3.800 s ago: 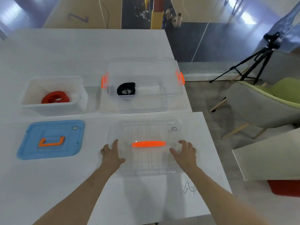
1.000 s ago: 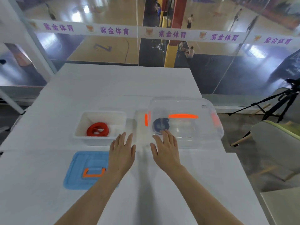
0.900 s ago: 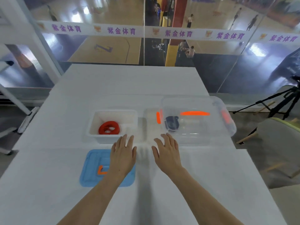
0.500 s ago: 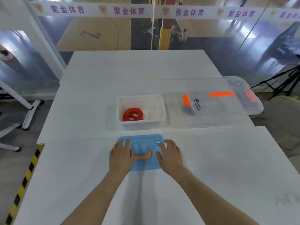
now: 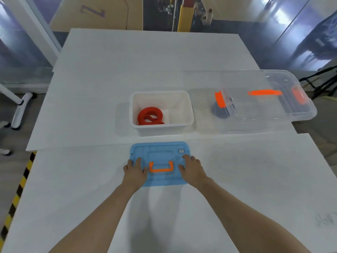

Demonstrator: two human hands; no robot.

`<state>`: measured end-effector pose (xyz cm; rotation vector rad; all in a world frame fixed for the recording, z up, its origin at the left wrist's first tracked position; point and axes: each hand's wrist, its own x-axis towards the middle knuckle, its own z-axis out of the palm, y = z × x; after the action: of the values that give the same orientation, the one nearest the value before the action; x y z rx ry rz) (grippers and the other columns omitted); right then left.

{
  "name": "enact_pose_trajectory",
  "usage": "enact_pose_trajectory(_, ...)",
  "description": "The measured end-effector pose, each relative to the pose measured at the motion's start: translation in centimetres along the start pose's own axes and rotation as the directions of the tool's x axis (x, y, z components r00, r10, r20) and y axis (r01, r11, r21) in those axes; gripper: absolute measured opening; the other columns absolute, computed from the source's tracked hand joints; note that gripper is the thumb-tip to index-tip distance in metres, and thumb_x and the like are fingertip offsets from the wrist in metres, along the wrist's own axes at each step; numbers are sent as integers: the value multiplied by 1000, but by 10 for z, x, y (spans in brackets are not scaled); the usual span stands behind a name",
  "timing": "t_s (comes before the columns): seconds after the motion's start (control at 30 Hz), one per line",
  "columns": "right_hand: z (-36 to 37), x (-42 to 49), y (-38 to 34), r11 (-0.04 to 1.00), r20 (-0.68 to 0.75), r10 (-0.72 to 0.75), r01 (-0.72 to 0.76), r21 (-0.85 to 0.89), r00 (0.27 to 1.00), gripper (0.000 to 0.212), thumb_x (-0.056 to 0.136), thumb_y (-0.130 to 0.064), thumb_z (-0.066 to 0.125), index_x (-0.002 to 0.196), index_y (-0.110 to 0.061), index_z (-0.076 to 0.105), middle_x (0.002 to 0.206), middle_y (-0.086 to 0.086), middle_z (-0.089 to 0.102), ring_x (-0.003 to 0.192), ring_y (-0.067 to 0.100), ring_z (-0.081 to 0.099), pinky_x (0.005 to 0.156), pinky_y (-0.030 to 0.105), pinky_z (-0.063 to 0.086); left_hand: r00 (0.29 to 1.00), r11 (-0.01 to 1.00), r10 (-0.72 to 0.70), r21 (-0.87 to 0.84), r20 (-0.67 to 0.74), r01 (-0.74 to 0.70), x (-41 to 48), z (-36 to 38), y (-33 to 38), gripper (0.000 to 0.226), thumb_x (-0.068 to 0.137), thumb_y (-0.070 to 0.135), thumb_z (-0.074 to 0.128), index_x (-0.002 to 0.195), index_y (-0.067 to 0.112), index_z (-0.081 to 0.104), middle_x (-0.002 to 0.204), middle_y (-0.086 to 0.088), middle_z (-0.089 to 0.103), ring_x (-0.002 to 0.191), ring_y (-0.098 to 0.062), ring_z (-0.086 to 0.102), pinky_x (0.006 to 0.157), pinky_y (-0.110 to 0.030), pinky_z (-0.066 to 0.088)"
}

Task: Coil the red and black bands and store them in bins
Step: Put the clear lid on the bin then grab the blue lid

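Note:
The coiled red band (image 5: 150, 115) lies in the left half of an uncovered white bin (image 5: 189, 114) at mid table. To its right stands a clear bin (image 5: 273, 123) with its clear lid on; the coiled black band (image 5: 219, 111) shows dimly through its left end, partly hidden by an orange latch. A blue lid (image 5: 160, 152) with an orange handle lies flat in front of the white bin. My left hand (image 5: 134, 171) rests on the lid's left edge and my right hand (image 5: 191, 168) on its right edge, fingers spread over it.
The white table (image 5: 91, 179) is two boards joined by a seam just behind the blue lid. A yellow-black hazard stripe (image 5: 16, 196) marks its left edge. A tripod (image 5: 322, 79) stands on the floor at far right, and a white rolling base (image 5: 20, 110) at far left.
The clear lid went from the near table onto the clear bin. Both hands then moved left and came down on the blue lid's two side edges; the view shifted left with them.

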<state>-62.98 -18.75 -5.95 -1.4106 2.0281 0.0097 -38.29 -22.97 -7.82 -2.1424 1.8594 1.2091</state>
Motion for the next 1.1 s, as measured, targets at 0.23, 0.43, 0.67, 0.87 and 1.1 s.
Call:
enact_pose_trajectory(0.23, 16, -2, 8, 989, 27, 10, -14, 146, 1000, 52, 102, -39, 56, 149, -25, 39, 144, 8, 41, 135, 33, 36, 109, 47, 47, 997, 983, -37, -175, 71, 49, -13, -5, 0, 69, 104, 40, 53, 163, 27, 20, 169, -12, 9, 153, -37, 9, 122, -48, 23)
enact_pose_trajectory(0.43, 10, -27, 12, 971, -109, -14, 40, 237, 994, 55, 102, -38, 59, 151, -26, 38, 159, 10, 31, 145, 34, 28, 117, 49, 40, 1000, 938, 23, -347, 16, -16, -45, -13, 6, 79, 104, 40, 54, 165, 29, 6, 173, -10, 3, 157, -34, 3, 124, -53, 18)
enact_pose_trajectory(0.67, -25, -52, -2, 941, -314, -62, 161, 298, 947, 56, 102, -32, 60, 152, -23, 37, 168, 16, 20, 152, 35, 22, 124, 53, 32, 941, 898, 227, -319, -250, -301, -80, -43, 27, 76, 106, 33, 52, 165, 27, 6, 172, -5, -1, 157, -27, 0, 124, -51, 22)
enact_pose_trajectory(0.87, -77, -24, -32, 932, -396, -123, 243, 269, 910, 51, 103, -29, 60, 149, -22, 41, 167, 19, 22, 150, 37, 25, 122, 51, 32, 902, 896, 251, -269, -352, -354, -53, -94, 68, 73, 105, 32, 53, 165, 21, 12, 172, -12, 6, 154, -34, 8, 124, -50, 22)
enact_pose_trajectory(1.1, -140, 33, -62, 961, -395, -159, 234, 149, 905, 51, 100, -32, 61, 146, -17, 45, 148, 18, 45, 129, 42, 44, 108, 56, 44, 923, 897, 157, -341, -351, -282, 2, -156, 111, 65, 105, 30, 54, 162, 14, 27, 166, -10, 33, 153, -35, 23, 125, -43, 17)
